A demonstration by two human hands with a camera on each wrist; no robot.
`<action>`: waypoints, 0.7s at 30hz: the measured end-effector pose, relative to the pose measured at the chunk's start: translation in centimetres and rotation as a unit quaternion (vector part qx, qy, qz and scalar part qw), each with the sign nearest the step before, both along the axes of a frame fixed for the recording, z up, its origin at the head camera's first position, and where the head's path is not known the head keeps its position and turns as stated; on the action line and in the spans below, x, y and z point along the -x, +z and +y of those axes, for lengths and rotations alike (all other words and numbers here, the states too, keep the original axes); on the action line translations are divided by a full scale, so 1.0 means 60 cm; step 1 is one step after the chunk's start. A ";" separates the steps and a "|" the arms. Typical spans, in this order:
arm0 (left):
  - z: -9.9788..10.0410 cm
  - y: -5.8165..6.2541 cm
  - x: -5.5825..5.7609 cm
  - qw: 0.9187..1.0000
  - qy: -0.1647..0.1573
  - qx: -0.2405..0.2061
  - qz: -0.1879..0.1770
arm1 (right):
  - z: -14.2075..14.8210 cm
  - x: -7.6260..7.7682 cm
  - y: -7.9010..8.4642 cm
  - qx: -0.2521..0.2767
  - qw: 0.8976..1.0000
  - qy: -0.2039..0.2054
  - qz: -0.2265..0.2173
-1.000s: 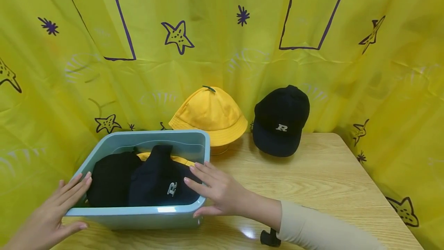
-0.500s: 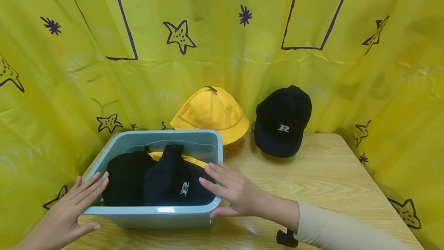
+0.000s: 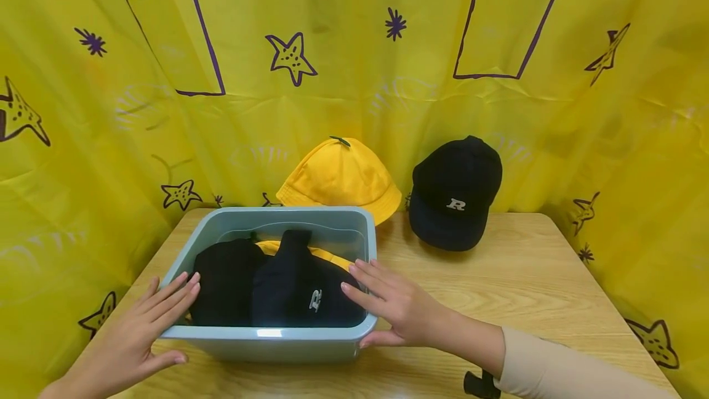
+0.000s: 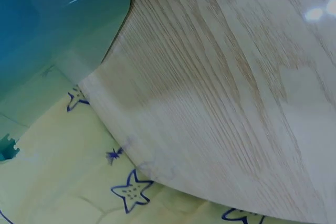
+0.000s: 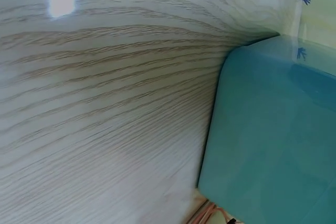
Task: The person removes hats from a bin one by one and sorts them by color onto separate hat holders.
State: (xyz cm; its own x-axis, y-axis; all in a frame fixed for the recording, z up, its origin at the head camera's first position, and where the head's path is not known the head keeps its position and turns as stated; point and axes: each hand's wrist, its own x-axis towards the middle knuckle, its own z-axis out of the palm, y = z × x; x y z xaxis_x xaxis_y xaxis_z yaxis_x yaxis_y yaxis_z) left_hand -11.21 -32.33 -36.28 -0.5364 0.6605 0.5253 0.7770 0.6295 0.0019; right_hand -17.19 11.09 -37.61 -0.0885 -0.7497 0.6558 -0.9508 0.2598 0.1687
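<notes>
A light blue plastic bin [image 3: 271, 332] stands on the wooden table in the head view. Inside it lie a black cap [image 3: 227, 285], a navy cap with a silver R [image 3: 288, 291] and, mostly hidden behind, something yellow [image 3: 332, 257]. My left hand [image 3: 133, 340] rests straight fingers across the bin's left rim, thumb apart in front. At the opposite side my right hand [image 3: 401, 310] touches the right rim, fingers extended and thumb low at the front corner. Both wrist views show the bin's outer wall [image 4: 63, 19] but no fingers.
A yellow bucket hat [image 3: 343, 171] with a green tip stands behind the bin. To its right a dark cap with an R [image 3: 456, 193] sits at the back of the table [image 3: 498, 282]. A yellow patterned curtain [image 3: 343, 103] surrounds the table. Near the right sleeve is a small black object [image 3: 480, 385].
The bin has slid to the right with both hands against its sides, now covering more of the yellow bucket hat. The caps inside have moved along with it.
</notes>
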 end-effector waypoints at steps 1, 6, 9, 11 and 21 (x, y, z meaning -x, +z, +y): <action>0.004 -0.001 0.000 1.000 0.001 -0.001 0.004 | 0.003 -0.001 0.000 0.000 1.000 0.000 -0.005; 0.024 -0.006 0.001 0.999 0.009 -0.019 0.027 | 0.018 -0.009 0.002 -0.001 1.000 -0.010 -0.024; 0.035 -0.009 0.003 0.999 0.014 -0.024 0.039 | 0.027 -0.014 0.004 -0.008 0.999 -0.022 -0.029; 0.042 -0.009 0.002 0.999 0.018 -0.026 0.040 | 0.034 -0.014 0.004 -0.011 0.999 -0.020 -0.029; 0.089 -0.010 0.002 0.998 0.035 -0.023 0.036 | 0.081 -0.017 0.010 -0.014 1.000 -0.008 -0.023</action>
State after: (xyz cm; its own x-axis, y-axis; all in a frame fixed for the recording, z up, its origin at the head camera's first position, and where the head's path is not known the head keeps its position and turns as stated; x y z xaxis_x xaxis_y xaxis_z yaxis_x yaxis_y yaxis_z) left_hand -11.34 -26.96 -36.86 -0.5394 0.5970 0.5938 0.7306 0.6825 -0.0226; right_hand -16.15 15.96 -36.98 -0.1301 -0.7660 0.6295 -0.9534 0.2709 0.1327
